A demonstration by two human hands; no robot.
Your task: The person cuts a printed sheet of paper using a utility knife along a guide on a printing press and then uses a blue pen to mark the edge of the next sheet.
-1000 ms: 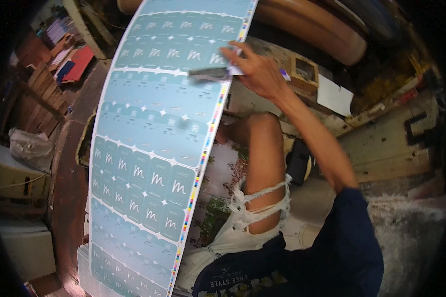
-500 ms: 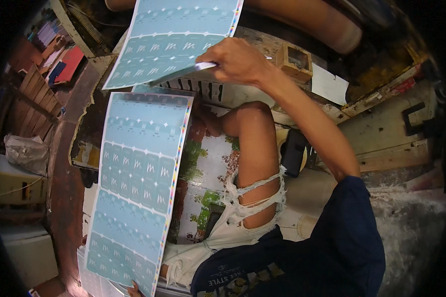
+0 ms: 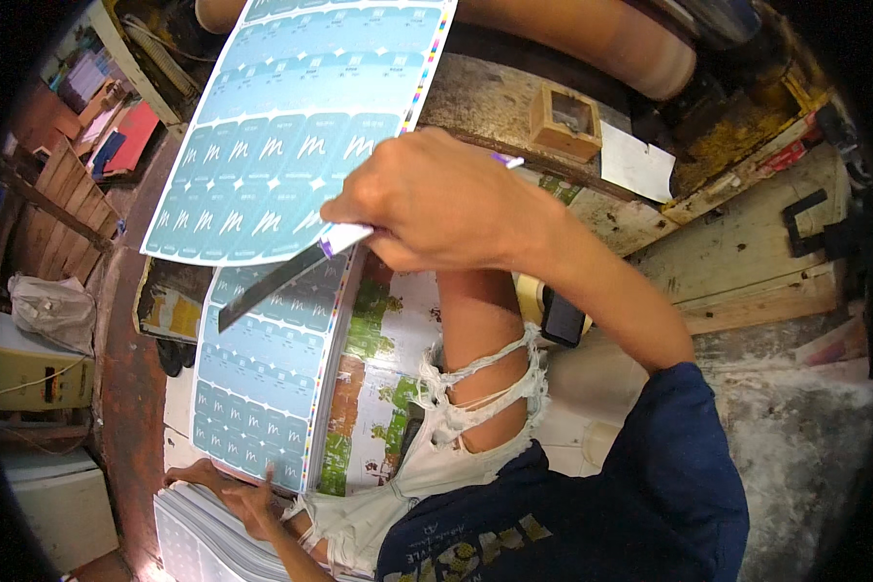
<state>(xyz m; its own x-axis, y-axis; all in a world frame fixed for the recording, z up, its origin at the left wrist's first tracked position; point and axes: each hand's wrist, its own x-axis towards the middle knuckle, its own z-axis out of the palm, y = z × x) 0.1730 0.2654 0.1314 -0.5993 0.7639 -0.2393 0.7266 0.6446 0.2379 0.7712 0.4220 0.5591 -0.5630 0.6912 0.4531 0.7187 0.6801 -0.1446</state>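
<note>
My right hand [image 3: 436, 204] is closed on a long flat blade [image 3: 274, 286] with white-and-purple wrapping. Its fingertips are also at the near edge of a raised blue-green printed sheet [image 3: 291, 145], which hangs curved in the air. Beneath the blade another sheet of the same print [image 3: 262, 388] lies on top of a stack. My left hand [image 3: 257, 509] rests at the near edge of this sheet, fingers apart, one finger on its corner. A bare foot [image 3: 199, 473] seems to lie beside that hand, though the two partly overlap.
Below the left hand is a thick paper stack [image 3: 209, 538]. A small wooden box [image 3: 565, 121] and a white paper [image 3: 637, 160] lie on the ledge at upper right. A large roller [image 3: 592, 44] crosses the top. A dark phone-like object [image 3: 565, 318] is right of my knee.
My right hand has come nearer and lower with the raised sheet and the blade, and more of the blade shows. My left hand has moved up into view at the near edge.
</note>
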